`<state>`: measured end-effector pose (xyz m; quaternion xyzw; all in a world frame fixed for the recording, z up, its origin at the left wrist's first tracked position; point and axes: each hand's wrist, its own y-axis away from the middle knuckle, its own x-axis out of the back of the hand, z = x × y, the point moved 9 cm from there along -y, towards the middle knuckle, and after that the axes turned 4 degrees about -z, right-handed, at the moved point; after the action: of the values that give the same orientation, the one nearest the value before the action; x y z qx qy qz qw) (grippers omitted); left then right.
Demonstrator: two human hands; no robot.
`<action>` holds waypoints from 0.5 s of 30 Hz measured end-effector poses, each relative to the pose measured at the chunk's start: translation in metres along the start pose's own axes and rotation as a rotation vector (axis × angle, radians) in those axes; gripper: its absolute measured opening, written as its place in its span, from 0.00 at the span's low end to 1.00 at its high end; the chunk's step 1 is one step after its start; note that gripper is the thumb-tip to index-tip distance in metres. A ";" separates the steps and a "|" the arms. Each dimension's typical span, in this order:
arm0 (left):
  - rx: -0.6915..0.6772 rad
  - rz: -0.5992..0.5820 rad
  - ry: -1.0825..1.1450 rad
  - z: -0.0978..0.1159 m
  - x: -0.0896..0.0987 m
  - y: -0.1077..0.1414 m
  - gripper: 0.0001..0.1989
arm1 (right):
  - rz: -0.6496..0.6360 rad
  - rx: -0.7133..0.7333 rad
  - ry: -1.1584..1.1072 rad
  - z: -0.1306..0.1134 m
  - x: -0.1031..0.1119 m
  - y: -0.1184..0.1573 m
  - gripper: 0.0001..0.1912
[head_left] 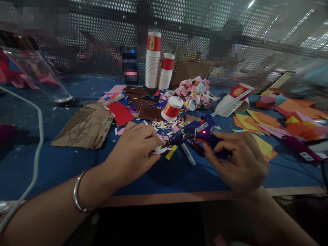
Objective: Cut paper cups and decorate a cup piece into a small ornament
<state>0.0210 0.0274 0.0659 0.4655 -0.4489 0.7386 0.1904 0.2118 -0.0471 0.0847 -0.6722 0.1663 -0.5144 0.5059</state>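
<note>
My right hand [238, 157] is closed around a blue hot glue gun [189, 131] with a small red light on its side. Its nozzle points left and meets a small white paper piece [159, 149], which my left hand [135, 150] pinches between thumb and fingers. How far the piece extends under the fingers is hidden. A red and white paper cup [172, 108] stands upside down just behind the glue gun. Below the nozzle lie a yellow paper strip [171, 152] and a translucent stick [188, 154] on the blue table [164, 177].
Stacked paper cups [152, 68] stand at the back, with a tilted stack [232, 99] to the right. A pile of pink and white pieces [197, 90] lies between them. A flattened paper bag [84, 126], a glass bottle [43, 73] and a white cable [39, 130] occupy the left; coloured papers [258, 121] cover the right.
</note>
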 end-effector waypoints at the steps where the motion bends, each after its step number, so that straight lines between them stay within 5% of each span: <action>1: -0.012 0.004 -0.027 0.002 0.001 0.000 0.07 | -0.006 0.009 0.013 -0.002 0.000 -0.001 0.19; 8: -0.028 0.056 -0.067 0.009 0.004 0.003 0.07 | 0.041 0.070 0.083 -0.009 0.005 0.002 0.19; 15: -0.008 0.168 -0.042 0.006 0.016 0.005 0.06 | 0.074 -0.031 0.080 -0.001 0.012 0.005 0.17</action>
<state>0.0126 0.0170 0.0780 0.4408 -0.4932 0.7402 0.1204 0.2170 -0.0586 0.0862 -0.6521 0.2191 -0.5191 0.5073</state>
